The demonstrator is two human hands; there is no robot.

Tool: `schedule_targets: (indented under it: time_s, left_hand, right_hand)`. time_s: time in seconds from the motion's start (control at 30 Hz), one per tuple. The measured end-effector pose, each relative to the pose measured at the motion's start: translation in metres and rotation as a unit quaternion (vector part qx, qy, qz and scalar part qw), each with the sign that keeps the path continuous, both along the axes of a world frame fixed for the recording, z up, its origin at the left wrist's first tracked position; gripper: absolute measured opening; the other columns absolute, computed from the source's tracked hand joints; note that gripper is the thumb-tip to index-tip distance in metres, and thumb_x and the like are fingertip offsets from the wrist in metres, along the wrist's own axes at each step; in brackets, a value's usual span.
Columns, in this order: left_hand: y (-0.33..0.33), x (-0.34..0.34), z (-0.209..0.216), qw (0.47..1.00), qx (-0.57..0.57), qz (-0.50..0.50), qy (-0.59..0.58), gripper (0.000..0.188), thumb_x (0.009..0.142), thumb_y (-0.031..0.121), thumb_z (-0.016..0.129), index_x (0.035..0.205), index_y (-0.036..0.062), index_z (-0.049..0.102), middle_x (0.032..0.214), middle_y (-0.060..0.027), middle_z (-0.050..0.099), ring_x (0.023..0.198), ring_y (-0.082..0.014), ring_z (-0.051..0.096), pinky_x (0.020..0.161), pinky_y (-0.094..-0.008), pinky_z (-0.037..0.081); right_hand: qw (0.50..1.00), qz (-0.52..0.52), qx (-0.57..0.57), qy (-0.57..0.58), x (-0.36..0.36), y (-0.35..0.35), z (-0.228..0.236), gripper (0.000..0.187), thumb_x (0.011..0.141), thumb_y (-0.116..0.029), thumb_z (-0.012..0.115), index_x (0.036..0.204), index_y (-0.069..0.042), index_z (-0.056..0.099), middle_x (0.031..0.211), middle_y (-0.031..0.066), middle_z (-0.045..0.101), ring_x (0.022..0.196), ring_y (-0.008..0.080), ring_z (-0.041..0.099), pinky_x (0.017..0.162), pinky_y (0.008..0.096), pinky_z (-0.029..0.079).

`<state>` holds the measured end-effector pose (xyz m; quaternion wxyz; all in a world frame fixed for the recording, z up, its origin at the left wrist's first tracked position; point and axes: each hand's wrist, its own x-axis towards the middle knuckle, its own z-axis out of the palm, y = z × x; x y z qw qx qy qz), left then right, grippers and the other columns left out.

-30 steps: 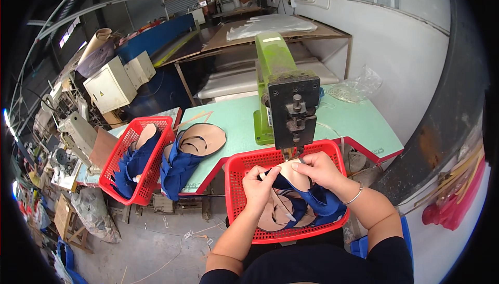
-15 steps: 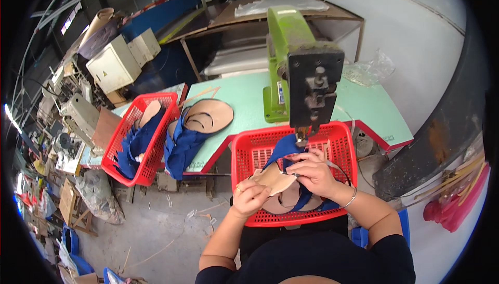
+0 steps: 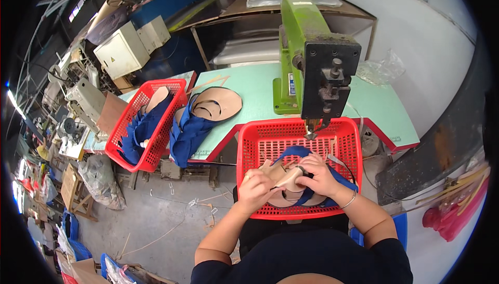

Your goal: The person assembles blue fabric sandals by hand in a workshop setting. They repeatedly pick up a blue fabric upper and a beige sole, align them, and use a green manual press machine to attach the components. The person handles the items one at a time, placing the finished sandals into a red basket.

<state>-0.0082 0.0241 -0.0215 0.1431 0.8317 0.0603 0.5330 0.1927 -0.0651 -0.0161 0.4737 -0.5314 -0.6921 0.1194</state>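
Note:
A curved beige piece with blue fabric on it (image 3: 285, 179), like a shoe upper, is gripped between my two hands. My left hand (image 3: 254, 188) pinches its left side. My right hand (image 3: 318, 176) grips its right side, thumb and fingers closed; a small dark bit shows near the fingertips. More blue-and-beige pieces (image 3: 291, 199) lie below in a red plastic basket (image 3: 247, 151) at my lap. Above the basket hangs the black head (image 3: 330, 78) of a green sewing-type machine (image 3: 306, 24). Its metal tip (image 3: 310, 135) is apart from the held piece.
On the pale green table (image 3: 254, 89) to the left lies a stack of blue-and-beige pieces (image 3: 215, 103). A second red basket (image 3: 150, 151) with similar pieces stands farther left. A clear plastic bag (image 3: 382, 71) sits at the right, and a dark curved duct (image 3: 431, 149) beyond it.
Both hands have drawn the piece down, away from the machine's tip, which the blue fabric was at before. The piece is turned and bent more now. My view has shifted slightly.

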Motion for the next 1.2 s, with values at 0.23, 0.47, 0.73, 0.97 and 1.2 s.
schedule_targets:
  time_s: [0.23,0.47,0.73,0.97,1.2]
  left_hand:
    - [0.011,0.033,0.004,0.936,-0.291,-0.135,0.148,0.02,0.076,0.014,0.069,0.089,-0.0007,0.066,0.079,-0.0112,0.064,0.078,-0.0203,0.06,0.072,-0.0305,0.045]
    - [-0.002,0.056,-0.004,0.923,-0.343,-0.116,0.129,0.014,0.076,0.009,0.067,0.086,-0.0005,0.067,0.077,-0.0106,0.064,0.073,-0.0182,0.06,0.068,-0.0284,0.046]
    - [-0.001,0.07,0.017,0.961,-0.246,-0.068,0.104,0.011,0.077,0.01,0.067,0.082,0.0002,0.067,0.072,-0.0083,0.064,0.066,-0.0164,0.06,0.062,-0.0269,0.046]
    - [0.007,0.088,0.053,0.936,-0.328,-0.046,0.122,0.014,0.078,0.015,0.068,0.078,0.0007,0.066,0.063,-0.0038,0.06,0.056,-0.008,0.055,0.053,-0.0235,0.043]
    - [0.007,0.103,0.051,0.885,-0.458,-0.075,0.045,0.018,0.08,0.019,0.068,0.076,0.0015,0.065,0.06,0.0014,0.058,0.054,-0.004,0.05,0.049,-0.0213,0.04]
  right_hand:
    - [0.992,-0.076,0.043,-0.095,0.026,-0.016,0.014,0.012,0.069,-0.018,0.073,0.077,-0.011,0.067,0.075,0.0001,0.06,0.084,0.0147,0.056,0.094,0.0426,0.024]
    - [0.992,-0.114,0.006,-0.051,0.034,-0.021,0.011,0.017,0.071,-0.026,0.071,0.073,-0.01,0.065,0.072,0.0002,0.058,0.08,0.0171,0.055,0.092,0.0416,0.026]
    - [0.998,-0.039,-0.054,-0.014,0.048,-0.008,0.017,0.024,0.075,-0.028,0.07,0.085,-0.007,0.067,0.063,0.0018,0.058,0.061,0.0162,0.056,0.062,0.028,0.044]
    - [0.909,-0.004,-0.228,0.348,0.065,0.002,0.043,0.022,0.081,-0.017,0.063,0.095,-0.001,0.066,0.083,0.0044,0.065,0.071,0.0086,0.058,0.062,0.0229,0.046]
    - [0.833,0.005,-0.26,0.488,0.064,0.007,0.068,0.024,0.081,-0.011,0.06,0.101,0.003,0.062,0.093,0.0097,0.064,0.08,0.0147,0.062,0.07,0.0258,0.049]
